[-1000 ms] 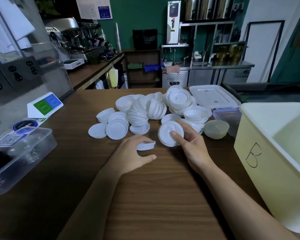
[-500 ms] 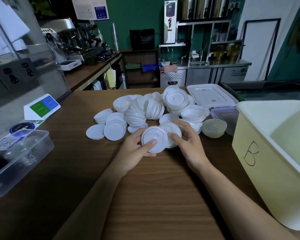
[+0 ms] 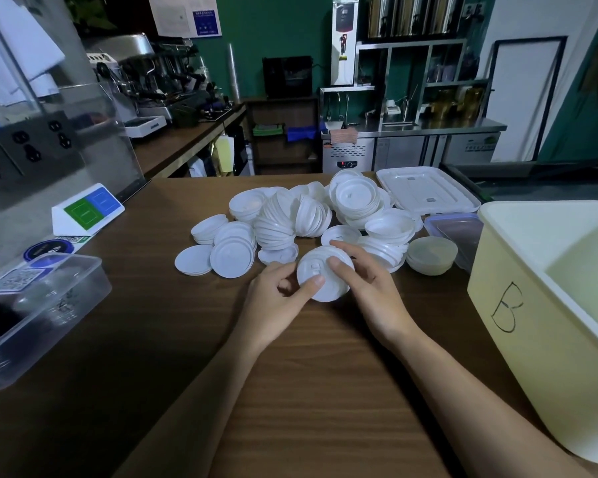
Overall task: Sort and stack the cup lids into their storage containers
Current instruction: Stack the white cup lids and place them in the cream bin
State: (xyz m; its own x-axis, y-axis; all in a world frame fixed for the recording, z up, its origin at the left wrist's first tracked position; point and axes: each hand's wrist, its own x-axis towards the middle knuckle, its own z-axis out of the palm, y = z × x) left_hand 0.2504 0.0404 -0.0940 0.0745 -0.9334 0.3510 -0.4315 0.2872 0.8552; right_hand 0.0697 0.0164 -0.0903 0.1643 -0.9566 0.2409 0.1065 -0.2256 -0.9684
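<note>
A pile of white cup lids [image 3: 290, 222] lies spread over the middle of the wooden table [image 3: 308, 391]. Just in front of the pile, both hands hold white lids [image 3: 320, 270] together above the table. My left hand [image 3: 273, 298] grips them from the left with its thumb on top. From the right, my right hand [image 3: 366, 288] holds them, fingers curled over the top edge. How many lids are in the held stack I cannot tell. A large pale yellow bin marked "B" [image 3: 518, 305] stands at the right.
A clear plastic box [image 3: 38, 312] sits at the left table edge. A white tray lid [image 3: 425, 194], a small clear tub [image 3: 460, 232] and a translucent bowl-shaped stack [image 3: 432, 257] lie between the pile and the bin. A green-blue sign card [image 3: 87, 210] stands at the far left.
My left hand lifted a lid off the table and brought it right onto the lid in my right hand. Both hands now hold the lids together.
</note>
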